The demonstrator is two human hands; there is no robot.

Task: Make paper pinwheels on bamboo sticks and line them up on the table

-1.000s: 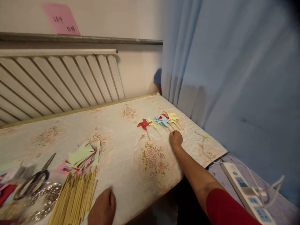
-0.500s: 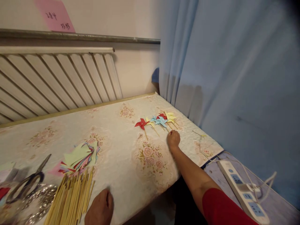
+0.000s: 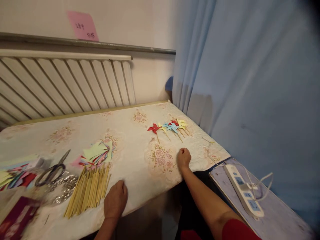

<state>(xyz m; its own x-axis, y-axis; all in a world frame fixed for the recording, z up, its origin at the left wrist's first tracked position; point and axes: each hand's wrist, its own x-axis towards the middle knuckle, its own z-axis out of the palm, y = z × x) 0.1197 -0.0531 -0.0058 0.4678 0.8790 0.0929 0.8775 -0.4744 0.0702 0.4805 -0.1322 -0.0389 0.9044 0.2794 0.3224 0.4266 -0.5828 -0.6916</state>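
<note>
Several finished pinwheels (image 3: 168, 127) lie at 12 o'clock from the right hand (image 3: 183, 157), a loose fist, seemingly empty. Left hand (image 3: 115, 199) rests flat, holding nothing (beside the sticks (image 3: 88, 190)); many remain unused.

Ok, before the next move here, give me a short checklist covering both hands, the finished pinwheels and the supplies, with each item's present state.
1. Right hand holds nothing visible: cannot tell, the fist is closed.
2. Right hand apart from the row of red, blue and yellow paper pinwheels: ok.
3. Left hand rests on the floral tablecloth beside the bundle of yellow wooden sticks, not gripping them: ok.
4. Stack of coloured paper squares lies behind the sticks: ok.
5. Black-handled scissors lie flat, away from both hands: ok.
</note>
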